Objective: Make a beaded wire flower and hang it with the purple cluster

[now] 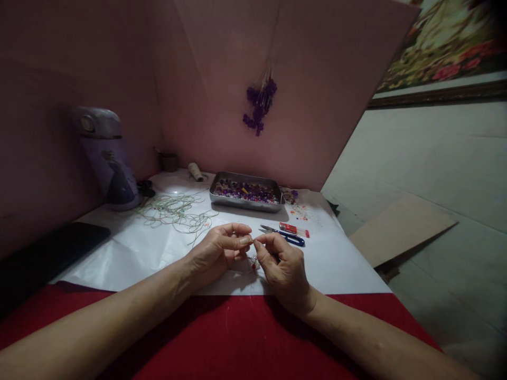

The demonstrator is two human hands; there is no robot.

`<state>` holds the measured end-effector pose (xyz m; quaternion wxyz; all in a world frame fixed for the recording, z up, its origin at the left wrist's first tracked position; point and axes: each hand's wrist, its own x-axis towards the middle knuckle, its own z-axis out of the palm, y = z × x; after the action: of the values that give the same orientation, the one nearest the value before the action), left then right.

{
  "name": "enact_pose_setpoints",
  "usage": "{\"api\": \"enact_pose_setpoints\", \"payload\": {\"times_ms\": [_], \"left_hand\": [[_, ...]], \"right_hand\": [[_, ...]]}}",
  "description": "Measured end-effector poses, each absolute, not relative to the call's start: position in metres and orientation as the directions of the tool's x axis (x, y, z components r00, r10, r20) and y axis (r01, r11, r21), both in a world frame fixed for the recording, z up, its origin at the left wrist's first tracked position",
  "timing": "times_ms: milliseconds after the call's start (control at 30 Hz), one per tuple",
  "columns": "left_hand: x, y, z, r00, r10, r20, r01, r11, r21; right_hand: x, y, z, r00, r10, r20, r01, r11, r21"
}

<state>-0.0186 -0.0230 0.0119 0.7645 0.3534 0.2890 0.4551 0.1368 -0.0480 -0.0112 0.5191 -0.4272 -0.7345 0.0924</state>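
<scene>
Over the white sheet, my left hand (222, 245) and my right hand (283, 266) meet fingertip to fingertip. Each pinches thumb against index finger on a beaded string, whose thread is too thin to make out clearly. A small cluster of red and clear beads (254, 263) shows just beneath the fingertips. Small thread scissors (291, 237) with blue handles lie beyond my right hand, beside a red lighter (293, 229). Farther back stands a metal tray (247, 203) holding many purple, red and clear beads.
Tangled pale green cord (174, 214) spreads at left. A thread spool (195, 172) and small pot (168, 162) stand behind it. A purple flask (109, 161) rises by the left wall. Loose beads (300, 212) lie right of the tray. Purple beaded strands (259, 105) hang at the back.
</scene>
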Motion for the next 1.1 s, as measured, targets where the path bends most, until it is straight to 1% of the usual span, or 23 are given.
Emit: {"api": "enact_pose_setpoints", "payload": {"times_ms": [200, 467, 733, 1100], "left_hand": [[-0.0189, -0.0225, 0.0108, 0.422, 0.900, -0.110, -0.486, 0.327, 0.811], [-0.0180, -0.0225, 0.0119, 0.407, 0.907, -0.109, -0.477, 0.313, 0.821], [-0.0182, -0.0216, 0.0086, 0.415, 0.905, -0.091, -0.483, 0.304, 0.821], [-0.0175, -0.0212, 0.0103, 0.397, 0.913, -0.093, -0.479, 0.293, 0.828]], "right_hand": [[0.1370, -0.0479, -0.0118, -0.092, 0.744, 0.662, 0.522, 0.602, -0.604], [0.1364, -0.0483, -0.0107, -0.084, 0.742, 0.666, 0.496, 0.611, -0.618], [0.1364, -0.0488, -0.0100, -0.090, 0.719, 0.689, 0.504, 0.630, -0.591], [0.1368, -0.0478, -0.0123, -0.086, 0.725, 0.683, 0.506, 0.622, -0.597]]}}
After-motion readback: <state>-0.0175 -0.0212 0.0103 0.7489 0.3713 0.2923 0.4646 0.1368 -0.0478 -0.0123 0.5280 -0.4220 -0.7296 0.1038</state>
